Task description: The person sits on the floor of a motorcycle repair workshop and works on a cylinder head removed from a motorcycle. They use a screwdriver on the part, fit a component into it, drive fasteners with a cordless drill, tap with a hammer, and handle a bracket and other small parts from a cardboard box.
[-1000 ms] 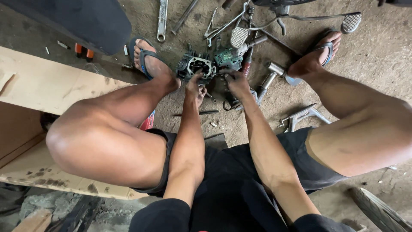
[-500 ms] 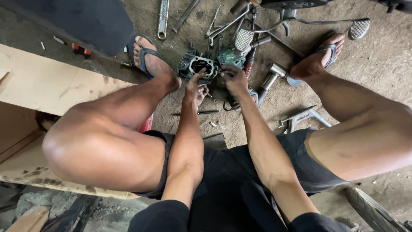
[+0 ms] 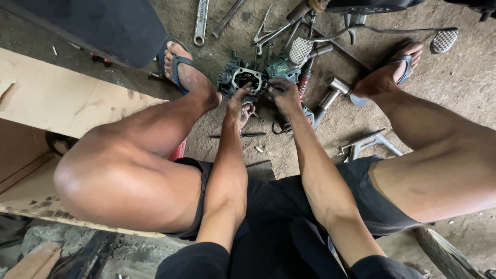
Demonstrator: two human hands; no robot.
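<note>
A dark, greasy engine cylinder block (image 3: 241,78) with a round bore lies on the dirt floor between my feet. My left hand (image 3: 238,106) rests its fingers on the block's near edge, next to the bore. My right hand (image 3: 282,93) is closed over the block's right side, beside a green metal part (image 3: 280,67). Whether the right hand holds a small tool is hidden by the fingers. Both hands are black with grease.
Spanners (image 3: 200,20), a hammer (image 3: 329,92), pliers and bent rods (image 3: 361,31) lie scattered on the floor beyond the block. A screwdriver (image 3: 243,135) lies near my left wrist. A cardboard sheet (image 3: 62,98) is on the left, a foot peg (image 3: 445,40) far right.
The view has tilted slightly, so everything sits a little lower in the frame. Both hands stay on the block with only small finger movement.
</note>
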